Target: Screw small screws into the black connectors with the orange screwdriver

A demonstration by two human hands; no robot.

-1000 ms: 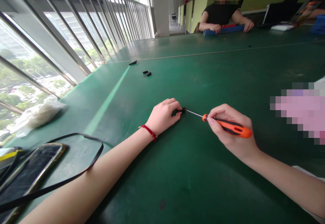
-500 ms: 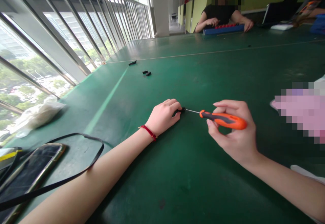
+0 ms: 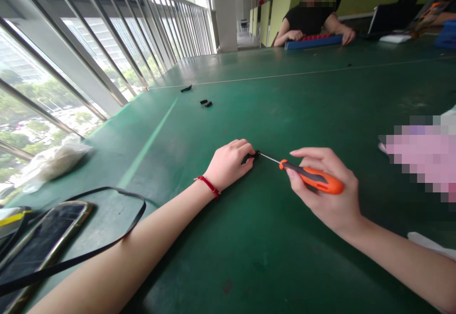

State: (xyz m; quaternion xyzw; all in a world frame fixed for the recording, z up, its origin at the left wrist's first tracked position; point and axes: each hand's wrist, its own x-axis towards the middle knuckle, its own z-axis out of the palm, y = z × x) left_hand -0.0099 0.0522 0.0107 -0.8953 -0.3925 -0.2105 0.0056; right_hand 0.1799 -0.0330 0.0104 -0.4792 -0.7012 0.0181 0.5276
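As the left hand (image 3: 229,163) pinches a part (image 3: 256,154), the right (image 3: 329,202) loosely grips a screwdriver (image 3: 313,177) pointing left.

no text, label, brand, number or sign can be read. no lettering can be made out on the orange-and-black screwdriver (image 3: 322,180), on the dark phone (image 3: 53,231), on the yellow-striped object (image 3: 12,219) cut off at the left, or on the far blue tray (image 3: 315,42).
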